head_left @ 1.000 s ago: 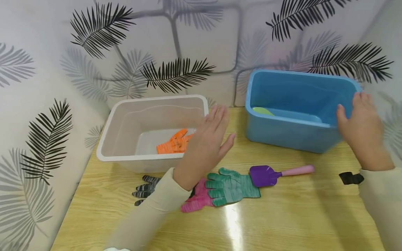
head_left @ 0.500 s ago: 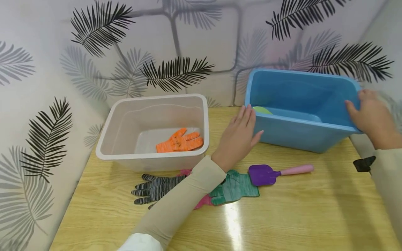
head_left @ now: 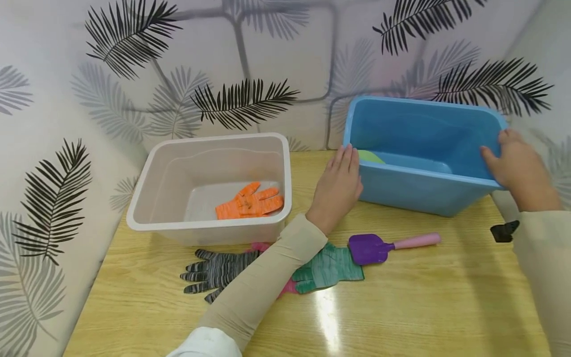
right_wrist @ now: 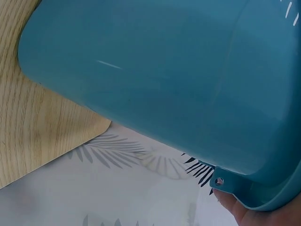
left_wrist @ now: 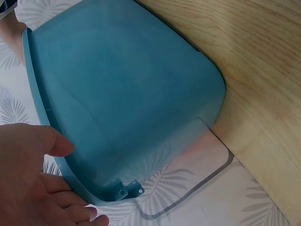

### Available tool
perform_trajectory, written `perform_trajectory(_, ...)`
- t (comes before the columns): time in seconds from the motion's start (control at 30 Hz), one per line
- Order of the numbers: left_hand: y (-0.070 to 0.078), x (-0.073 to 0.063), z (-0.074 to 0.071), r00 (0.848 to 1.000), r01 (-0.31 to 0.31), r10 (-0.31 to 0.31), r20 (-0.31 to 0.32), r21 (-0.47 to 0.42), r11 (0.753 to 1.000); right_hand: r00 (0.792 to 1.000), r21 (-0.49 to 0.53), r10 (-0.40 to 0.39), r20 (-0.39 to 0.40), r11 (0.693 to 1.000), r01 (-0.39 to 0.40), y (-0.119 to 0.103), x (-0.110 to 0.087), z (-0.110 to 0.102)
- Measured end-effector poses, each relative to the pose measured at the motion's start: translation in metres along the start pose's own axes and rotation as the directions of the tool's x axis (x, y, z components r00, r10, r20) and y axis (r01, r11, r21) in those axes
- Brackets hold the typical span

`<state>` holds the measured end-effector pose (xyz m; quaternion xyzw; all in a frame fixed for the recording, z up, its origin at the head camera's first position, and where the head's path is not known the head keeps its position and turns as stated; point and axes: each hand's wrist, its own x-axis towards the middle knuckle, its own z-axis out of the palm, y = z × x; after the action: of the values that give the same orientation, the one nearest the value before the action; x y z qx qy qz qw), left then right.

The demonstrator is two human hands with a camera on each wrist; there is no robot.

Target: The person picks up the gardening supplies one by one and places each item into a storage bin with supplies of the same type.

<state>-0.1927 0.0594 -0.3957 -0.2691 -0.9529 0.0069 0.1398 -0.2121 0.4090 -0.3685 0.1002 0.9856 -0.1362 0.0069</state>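
A blue plastic bin (head_left: 415, 134) stands at the back right of the table, a light green thing (head_left: 370, 157) partly visible inside. My left hand (head_left: 336, 186) holds its front left corner; in the left wrist view the thumb (left_wrist: 59, 143) lies against the rim, with fingers past the corner. On the right end, my right hand (head_left: 519, 166) grips the rim, thumb inward; the right wrist view shows fingertips (right_wrist: 228, 200) under the rim's edge. To the left, a whitish bin (head_left: 209, 225) contains an orange glove (head_left: 250, 202).
In front lie a black-and-grey striped glove (head_left: 218, 270), a pink glove (head_left: 290, 287) mostly hidden by my left arm, and a green glove (head_left: 334, 267). A purple shovel (head_left: 370, 249) with a pink handle rests on the green glove's cuff. Leaf-patterned cloth (head_left: 250, 49) rises behind.
My left hand has moved right from beside the whitish bin to the blue bin's left corner. My right hand has settled on its right rim. The blue bin stays about where it was.
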Motion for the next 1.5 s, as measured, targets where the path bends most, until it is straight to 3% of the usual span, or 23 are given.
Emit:
perform_trajectory(0.4,0.009,-0.012,-0.006,1.0,0.007,-0.008,0.01,0.067,0.998,1.0,0.003,-0.021,-0.006,1.0,0.021,0.001,0.001,0.002)
perform_trajectory(0.83,0.017,-0.041,-0.013,0.988,0.059,-0.028,-0.154,0.205,0.977,0.995,0.008,-0.098,0.015,0.995,0.098,-0.009,-0.001,0.003)
perform_trajectory(1.07,0.018,-0.052,-0.018,0.984,0.088,-0.049,-0.172,0.227,0.97,0.987,0.015,-0.158,0.028,0.987,0.158,-0.016,-0.004,0.002)
perform_trajectory(1.23,0.021,-0.064,-0.018,0.975,0.111,-0.063,-0.213,0.222,0.969,0.975,0.027,-0.221,0.029,0.975,0.22,-0.017,-0.004,0.003)
perform_trajectory(1.5,0.02,-0.079,-0.018,0.955,0.134,-0.074,-0.287,0.196,0.971,0.968,0.031,-0.249,0.03,0.968,0.248,-0.027,-0.006,0.007)
